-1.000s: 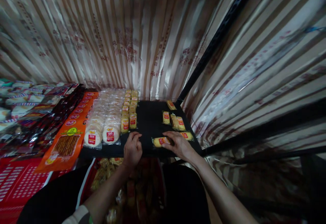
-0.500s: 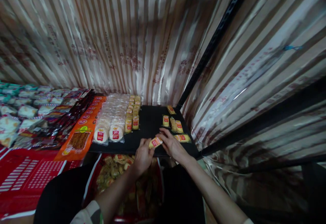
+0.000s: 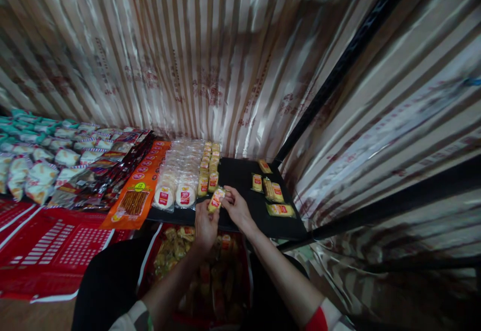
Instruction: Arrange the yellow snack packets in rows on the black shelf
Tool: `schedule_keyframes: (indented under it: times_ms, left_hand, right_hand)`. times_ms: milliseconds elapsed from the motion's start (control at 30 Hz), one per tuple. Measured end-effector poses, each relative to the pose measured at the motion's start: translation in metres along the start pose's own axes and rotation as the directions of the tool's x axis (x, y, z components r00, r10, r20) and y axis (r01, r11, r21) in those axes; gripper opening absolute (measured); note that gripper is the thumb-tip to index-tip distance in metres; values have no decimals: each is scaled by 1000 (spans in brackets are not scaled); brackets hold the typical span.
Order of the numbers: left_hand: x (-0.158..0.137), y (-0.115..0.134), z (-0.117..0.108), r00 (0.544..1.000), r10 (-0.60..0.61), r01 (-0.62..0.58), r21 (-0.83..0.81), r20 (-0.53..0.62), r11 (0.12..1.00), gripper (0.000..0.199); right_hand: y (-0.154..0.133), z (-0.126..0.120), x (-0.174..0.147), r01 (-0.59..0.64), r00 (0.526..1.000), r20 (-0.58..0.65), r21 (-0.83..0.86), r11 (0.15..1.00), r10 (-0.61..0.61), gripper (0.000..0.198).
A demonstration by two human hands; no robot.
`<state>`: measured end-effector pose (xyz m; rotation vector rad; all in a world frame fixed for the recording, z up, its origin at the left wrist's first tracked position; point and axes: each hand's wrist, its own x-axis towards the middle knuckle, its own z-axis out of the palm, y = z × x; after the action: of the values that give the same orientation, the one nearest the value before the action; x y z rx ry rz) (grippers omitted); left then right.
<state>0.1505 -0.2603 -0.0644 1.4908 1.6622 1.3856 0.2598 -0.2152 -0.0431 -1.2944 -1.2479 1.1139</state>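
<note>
Small oblong yellow plastic-wrapped packet with red label [image 3: 216, 199] — held over near part of flat black shelf [image 3: 240, 180]. Long axis points away from person, far end slanting right. Bare left hand [image 3: 206, 225] grasps near end; bare right hand [image 3: 236, 208] pinches far right side. Paired columns of yellow wrapped packets [image 3: 213, 180] just beyond — contact unclear.

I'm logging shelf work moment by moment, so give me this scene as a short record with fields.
Left hand: holds a small yellow packet, tilted, red label showing
Right hand: at that packet's upper right edge
Surface: black shelf
Shelf, left of bare stretch: rows of yellow packets, round white packs, orange bag
Shelf, right: five loose yellow packets
Below: red basket holding more packets, partly shadowed
</note>
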Motion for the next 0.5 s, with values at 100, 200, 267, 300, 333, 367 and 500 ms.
schedule_keyframes:
  times_ms: [100, 200, 267, 300, 333, 367, 500]
  left_hand:
    - [1, -3, -3, 999, 11, -9, 42, -51, 999, 33]
    - [-1, -5, -7, 997, 39, -32, 91, -72, 995, 39]
    - [-3, -6, -9, 995, 70, -60, 130, -73, 990, 42]
    - [-3, -8, -10, 993, 92, -80, 148, -78, 986, 42]
    - [-3, -9, -11, 989, 118, -104, 161, -84, 982, 42]
    - [-3, -11, -11, 985, 145, -129, 167, -88, 977, 42]
    - [-1, -22, -9, 975, 212, -200, 148, -73, 969, 39]
  right_hand:
    - [0, 11, 10, 16, 999, 31, 56, 998, -18, 42]
    - [2, 22, 17, 28, 998, 53, 73, 997, -32, 41]
    - [5, 29, 21, 31, 998, 53, 63, 998, -34, 39]
    - [6, 32, 22, 31, 998, 58, 58, 998, -34, 38]
    - [8, 35, 23, 31, 997, 63, 53, 998, -35, 37]
    - [9, 38, 24, 31, 997, 67, 45, 998, -34, 37]
    - [11, 46, 25, 58, 996, 63, -9, 998, -57, 33]
